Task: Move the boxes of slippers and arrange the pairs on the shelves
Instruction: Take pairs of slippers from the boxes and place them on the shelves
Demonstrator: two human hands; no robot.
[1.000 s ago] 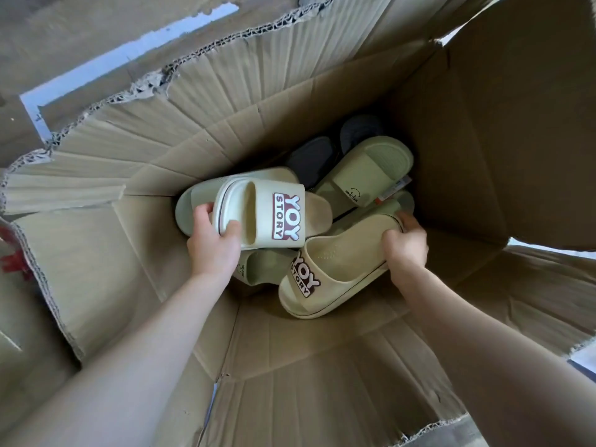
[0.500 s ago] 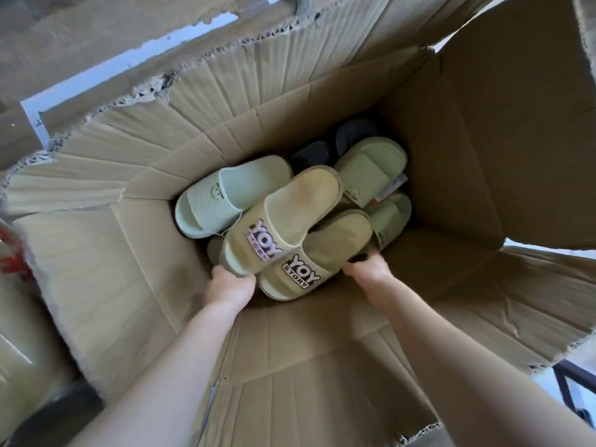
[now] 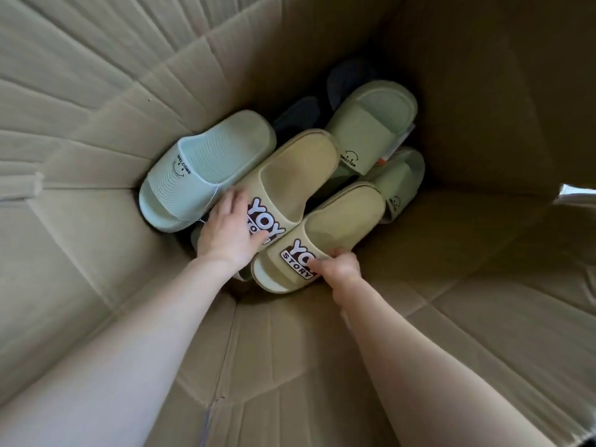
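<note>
Since both lie side by side deep in the cardboard box (image 3: 96, 221), toes toward us, heels angled away rightward, we note: left hand (image 3: 229, 230) rests loosely spread on the left tan slipper (image 3: 290, 179); right hand (image 3: 338, 266), fingers curled, pinches the right tan slipper (image 3: 345, 217) at its strap edge.

Left hand (image 3: 230, 233), right hand (image 3: 338, 264) — on beige slippers (image 3: 300, 175).

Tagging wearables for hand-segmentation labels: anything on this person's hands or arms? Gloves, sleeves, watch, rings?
Nothing worn that shows. The left hand and right hand have no gloves, and no rings that I can make out. The left forearm and right forearm are uncovered to the frame's edge: no sleeves, watch, bracelet or markings in view.
</note>
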